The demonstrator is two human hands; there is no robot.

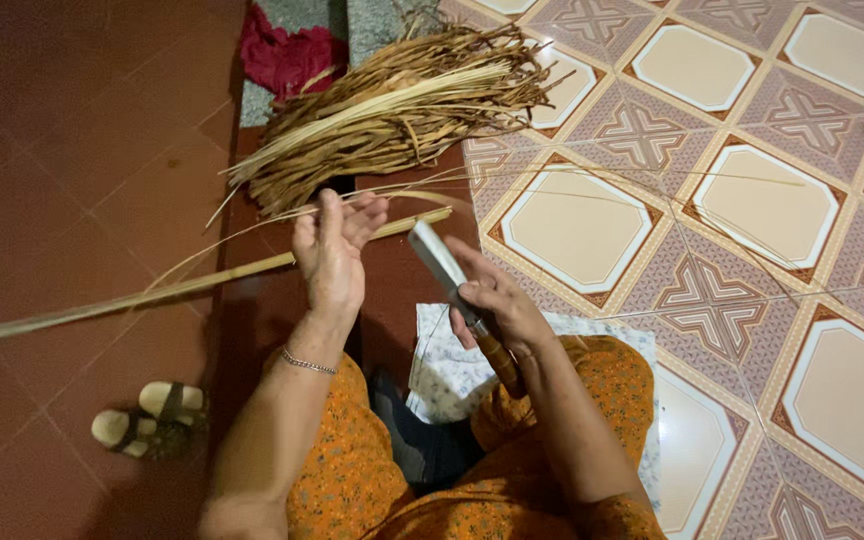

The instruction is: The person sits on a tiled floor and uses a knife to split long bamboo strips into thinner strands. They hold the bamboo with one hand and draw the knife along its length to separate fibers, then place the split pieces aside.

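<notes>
My left hand grips a long pale palm-leaf strip that runs from the lower left floor up past my fingers. A thin rib trails off to the right over the patterned tiles. My right hand is shut on a knife with a wooden handle, its flat blade pointing up toward the strip. A silver bracelet sits on my left wrist. Both arms rest over my orange patterned lap.
A big heap of dry brown leaf strips lies ahead on the step edge. Red cloth sits behind it. A pair of sandals rests on the lower red floor at left. A white printed cloth lies under my legs.
</notes>
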